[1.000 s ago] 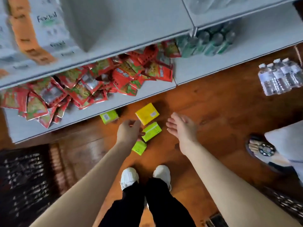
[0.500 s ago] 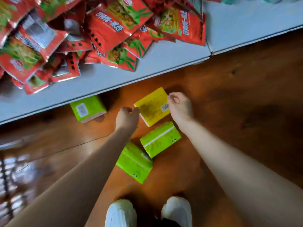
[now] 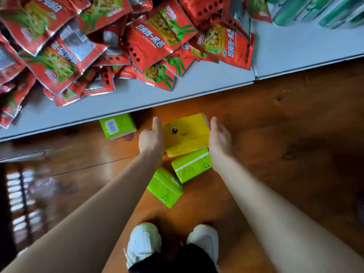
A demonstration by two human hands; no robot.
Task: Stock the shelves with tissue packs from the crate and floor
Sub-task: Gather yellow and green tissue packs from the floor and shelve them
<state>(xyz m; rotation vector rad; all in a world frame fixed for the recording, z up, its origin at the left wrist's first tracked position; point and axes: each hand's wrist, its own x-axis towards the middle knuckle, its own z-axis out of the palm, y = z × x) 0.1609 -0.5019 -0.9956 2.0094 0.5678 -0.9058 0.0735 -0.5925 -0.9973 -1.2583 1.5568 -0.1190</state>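
At frame centre, yellow tissue pack [image 3: 186, 134] gripped by its side edges between left hand [image 3: 150, 141] and right hand [image 3: 219, 139], thumbs along the top face, other fingers hidden. Forearms stretched forward and down. Just below, two green tissue packs [image 3: 192, 167] on the wooden floor [image 3: 275, 154].
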